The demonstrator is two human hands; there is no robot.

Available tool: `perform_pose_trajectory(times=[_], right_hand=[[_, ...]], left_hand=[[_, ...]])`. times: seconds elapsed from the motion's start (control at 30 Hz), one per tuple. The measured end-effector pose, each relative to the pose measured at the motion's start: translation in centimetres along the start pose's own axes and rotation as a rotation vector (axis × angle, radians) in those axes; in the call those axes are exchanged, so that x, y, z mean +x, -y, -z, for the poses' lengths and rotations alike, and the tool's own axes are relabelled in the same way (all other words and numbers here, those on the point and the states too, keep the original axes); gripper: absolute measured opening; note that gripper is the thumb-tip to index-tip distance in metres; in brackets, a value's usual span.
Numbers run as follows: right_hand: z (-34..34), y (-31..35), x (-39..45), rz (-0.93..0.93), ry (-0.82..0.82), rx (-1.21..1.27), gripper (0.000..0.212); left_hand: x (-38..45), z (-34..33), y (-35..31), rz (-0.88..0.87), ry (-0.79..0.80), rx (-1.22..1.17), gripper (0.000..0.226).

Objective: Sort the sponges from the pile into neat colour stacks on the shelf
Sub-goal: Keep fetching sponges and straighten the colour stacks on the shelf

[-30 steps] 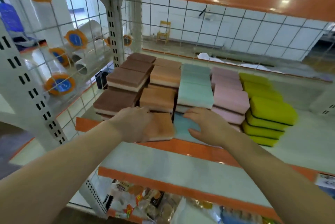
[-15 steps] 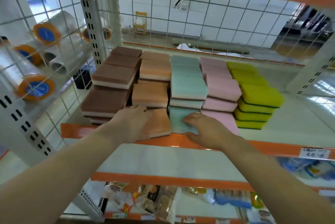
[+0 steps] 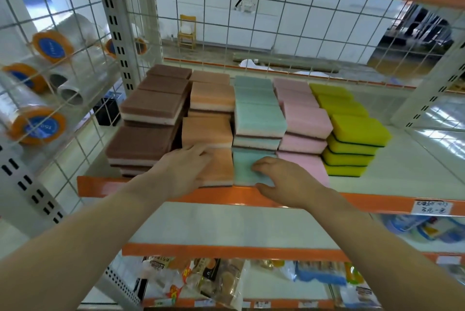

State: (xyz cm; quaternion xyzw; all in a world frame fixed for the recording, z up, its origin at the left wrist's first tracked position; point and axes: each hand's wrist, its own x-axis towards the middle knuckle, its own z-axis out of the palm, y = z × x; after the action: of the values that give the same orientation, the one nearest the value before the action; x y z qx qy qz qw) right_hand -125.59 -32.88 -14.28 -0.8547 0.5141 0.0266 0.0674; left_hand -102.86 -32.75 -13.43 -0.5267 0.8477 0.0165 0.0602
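left hand (image 3: 185, 172) on orange sponge (image 3: 221, 167) | right hand (image 3: 284, 182) on teal sponge (image 3: 245, 171)

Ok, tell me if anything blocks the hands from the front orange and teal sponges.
Nothing visible does. The left hand already rests on the front orange sponge, and the right hand lies on the front teal sponge at the shelf edge.
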Motion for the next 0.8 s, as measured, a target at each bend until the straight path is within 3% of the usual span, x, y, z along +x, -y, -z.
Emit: perform_pose_trajectory(times=[0.5, 0.8], right_hand=[[-0.1, 1.0, -0.4, -0.029, -0.01, 0.069, 0.051], [-0.3, 1.6, -0.2, -0.039, -0.005, 0.063, 0.057]], left_hand=[[0.2, -1.8, -0.1, 0.093, -0.14, -0.047, 0.043], [-0.3, -2.5, 0.2, 0.083, -0.124, -0.157, 0.043]])
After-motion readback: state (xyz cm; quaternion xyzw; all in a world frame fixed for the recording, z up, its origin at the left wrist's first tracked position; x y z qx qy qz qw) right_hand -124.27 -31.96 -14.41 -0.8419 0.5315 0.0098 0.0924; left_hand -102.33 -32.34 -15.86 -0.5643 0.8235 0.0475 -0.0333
